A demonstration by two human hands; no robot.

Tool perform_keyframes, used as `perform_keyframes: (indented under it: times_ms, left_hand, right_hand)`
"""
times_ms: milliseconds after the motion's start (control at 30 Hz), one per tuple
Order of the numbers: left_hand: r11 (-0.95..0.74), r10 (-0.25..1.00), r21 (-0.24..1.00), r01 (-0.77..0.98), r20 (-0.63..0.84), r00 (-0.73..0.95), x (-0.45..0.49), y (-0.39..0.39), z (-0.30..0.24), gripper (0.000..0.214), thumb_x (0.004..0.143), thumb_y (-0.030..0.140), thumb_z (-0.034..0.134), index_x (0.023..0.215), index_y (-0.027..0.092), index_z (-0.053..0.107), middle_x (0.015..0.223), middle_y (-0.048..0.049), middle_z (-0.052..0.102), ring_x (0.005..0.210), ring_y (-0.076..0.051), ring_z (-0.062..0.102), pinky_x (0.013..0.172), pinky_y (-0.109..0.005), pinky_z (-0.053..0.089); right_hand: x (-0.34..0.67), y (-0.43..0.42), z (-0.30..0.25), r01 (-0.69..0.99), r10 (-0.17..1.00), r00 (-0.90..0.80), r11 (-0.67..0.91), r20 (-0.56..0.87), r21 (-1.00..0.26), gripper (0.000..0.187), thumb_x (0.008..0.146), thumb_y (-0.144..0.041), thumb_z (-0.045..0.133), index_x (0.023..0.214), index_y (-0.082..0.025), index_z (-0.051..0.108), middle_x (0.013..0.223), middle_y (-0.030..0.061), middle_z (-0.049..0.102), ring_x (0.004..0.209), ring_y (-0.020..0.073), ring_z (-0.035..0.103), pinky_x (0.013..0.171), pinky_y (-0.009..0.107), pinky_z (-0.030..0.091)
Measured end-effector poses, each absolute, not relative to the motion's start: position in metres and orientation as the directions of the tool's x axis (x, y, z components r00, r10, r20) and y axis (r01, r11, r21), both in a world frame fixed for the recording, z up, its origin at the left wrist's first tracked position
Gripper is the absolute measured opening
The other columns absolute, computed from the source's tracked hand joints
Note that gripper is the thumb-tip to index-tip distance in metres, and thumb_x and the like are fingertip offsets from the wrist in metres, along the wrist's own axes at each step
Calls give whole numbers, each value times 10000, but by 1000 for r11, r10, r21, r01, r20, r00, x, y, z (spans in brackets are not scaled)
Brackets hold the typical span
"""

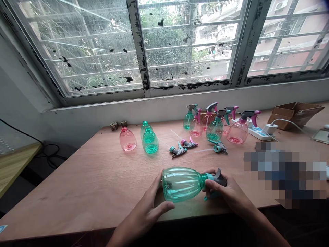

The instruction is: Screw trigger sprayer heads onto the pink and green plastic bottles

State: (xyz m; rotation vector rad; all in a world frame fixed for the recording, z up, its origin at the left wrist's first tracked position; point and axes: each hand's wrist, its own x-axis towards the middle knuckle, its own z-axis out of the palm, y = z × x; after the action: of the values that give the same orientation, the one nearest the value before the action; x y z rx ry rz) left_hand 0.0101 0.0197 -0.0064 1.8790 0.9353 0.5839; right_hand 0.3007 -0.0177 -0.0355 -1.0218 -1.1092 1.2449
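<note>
A green clear spray bottle (181, 184) lies sideways in the air above the table's front edge, base to the left. My left hand (147, 206) cups its base, fingers behind and thumb in front. At the neck, my right hand (228, 190) grips the grey and teal spray head (219, 177), which sits on the bottle's mouth. Beyond the hands lie loose trigger heads: a teal one (178, 150), a pink one (189, 142) and another teal one (218, 147). Farther left stand open bottles without heads: a pink one (128, 139) and green ones (150, 140), one partly hidden.
Several bottles with heads fitted, including a pink one (238, 132) and a green one (215, 129), stand at the back right. Behind them are a white power strip (259, 133) and a cardboard box (295, 115). A blurred patch (288, 175) covers the right side.
</note>
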Motion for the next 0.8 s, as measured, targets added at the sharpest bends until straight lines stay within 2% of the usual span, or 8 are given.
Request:
perform_keyframes:
  times_ms: [67, 233, 300, 400, 467, 567, 667, 800]
  left_hand:
    - [-300, 799, 884, 360, 26, 601, 10, 21, -9, 886, 927, 373, 694, 1620, 304, 146, 1703, -41, 191, 1564, -314, 152, 1280, -500, 137]
    - [-351, 785, 889, 292, 109, 610, 12, 20, -8, 899, 959, 289, 650, 1612, 386, 40, 1702, 4, 198, 1557, -282, 196, 1280, -504, 139]
    - [-323, 790, 904, 279, 95, 606, 13, 18, -6, 916, 944, 292, 675, 1615, 372, 56, 1699, -2, 209, 1558, -285, 192, 1282, -500, 133]
    - [-249, 797, 942, 227, 66, 600, 14, 18, -6, 883, 962, 315, 646, 1623, 322, 61, 1690, -46, 242, 1529, -300, 284, 1272, -500, 191]
    - [-252, 806, 940, 231, 72, 587, 14, 19, -9, 875, 946, 317, 667, 1623, 302, 112, 1691, -56, 238, 1535, -310, 263, 1272, -488, 201]
    - [-305, 805, 922, 240, 115, 582, 15, 21, -11, 847, 934, 283, 680, 1610, 331, 173, 1696, -28, 220, 1543, -307, 236, 1268, -471, 227]
    - [-314, 794, 923, 222, 128, 594, 15, 19, -8, 895, 923, 259, 698, 1608, 368, 133, 1682, -17, 269, 1526, -297, 289, 1267, -477, 232]
    - [-269, 804, 938, 219, 93, 587, 15, 17, -3, 825, 943, 329, 684, 1598, 353, 183, 1658, -35, 327, 1516, -300, 310, 1270, -502, 207]
  right_hand:
    - [300, -18, -35, -176, 998, 6, 69, 69, -982, 371, 809, -443, 820, 976, -144, 678, 688, 22, 749, 598, 196, 700, 619, 318, 571]
    - [299, -18, -34, -156, 997, 0, 73, 74, -985, 388, 807, -451, 818, 993, -138, 685, 692, 26, 752, 579, 183, 690, 606, 303, 552]
    - [300, -18, -34, -144, 997, -15, 71, 74, -987, 386, 816, -450, 811, 1002, -137, 682, 702, 30, 756, 587, 184, 696, 616, 304, 550]
    - [301, -17, -35, -135, 996, -43, 66, 72, -989, 382, 833, -441, 801, 1029, -138, 675, 718, 32, 763, 600, 185, 703, 631, 304, 551]
    - [302, -16, -36, -132, 995, -54, 72, 79, -989, 375, 841, -436, 798, 1034, -139, 674, 724, 31, 765, 603, 182, 706, 632, 298, 552]
    - [303, -15, -39, -130, 994, -66, 75, 84, -989, 374, 843, -438, 795, 1036, -141, 674, 723, 29, 768, 605, 182, 711, 628, 291, 554]
    - [304, -15, -39, -125, 995, -65, 72, 81, -990, 374, 842, -447, 791, 1036, -148, 676, 717, 27, 771, 604, 185, 713, 625, 286, 552]
    - [304, -17, -35, -89, 995, -44, 89, 93, -992, 347, 844, -455, 781, 1005, -162, 692, 658, 13, 758, 612, 195, 711, 634, 288, 550]
